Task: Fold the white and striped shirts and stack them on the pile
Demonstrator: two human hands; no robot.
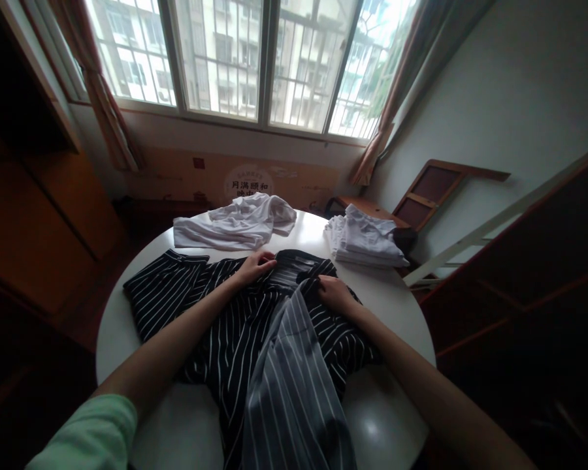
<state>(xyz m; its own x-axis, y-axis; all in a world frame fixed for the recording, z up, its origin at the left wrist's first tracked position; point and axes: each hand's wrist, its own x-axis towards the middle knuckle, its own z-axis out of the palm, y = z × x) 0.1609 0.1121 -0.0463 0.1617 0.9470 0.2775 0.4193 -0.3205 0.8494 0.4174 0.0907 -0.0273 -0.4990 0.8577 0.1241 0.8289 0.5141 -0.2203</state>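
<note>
Striped shirt (255, 339) mid-fold at collar; L hand (255, 266) and R hand (334, 292) pinch fabric. Next prob. needs front panel smoothed flat.

Views: I have one, the head camera.
Position: above the near edge of the round table (127, 287), at head height.
Facing: forward and down, over both forearms, toward the window (255, 59).
Nearness: close; the shirt (255, 339) fills the lower middle.
Shared part: no second view.
</note>
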